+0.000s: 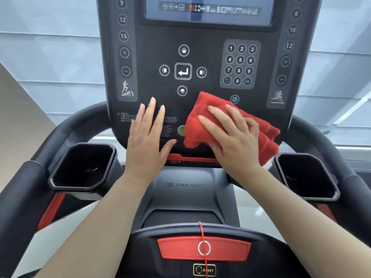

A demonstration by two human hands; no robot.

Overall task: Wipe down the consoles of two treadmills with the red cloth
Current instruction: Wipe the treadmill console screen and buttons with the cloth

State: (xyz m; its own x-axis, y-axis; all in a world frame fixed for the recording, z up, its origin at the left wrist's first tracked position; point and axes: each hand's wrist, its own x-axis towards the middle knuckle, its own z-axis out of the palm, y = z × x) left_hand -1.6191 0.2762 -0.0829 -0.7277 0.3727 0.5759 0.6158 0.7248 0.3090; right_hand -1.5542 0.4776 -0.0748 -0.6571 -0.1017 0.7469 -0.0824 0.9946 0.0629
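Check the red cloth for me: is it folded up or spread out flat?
Folded. The red cloth is bunched in thick layers under the right hand, which presses it against the console; stacked edges show at its right end.

Count, head view:
- Hands: 2, left hand and right hand.
- Red cloth: 1.
- Treadmill console: 1 in view.
- Screen: 1.
- Cup holders: 2, left cup holder and right cup holder.
- Number pad: 1, with 12 keys (digits 0–9, a back key, OK).
- Arrow keys: 4, set around 1 enter key.
- Fan button: 1.
- Red stop bar: 1.
- Red cord: 1.
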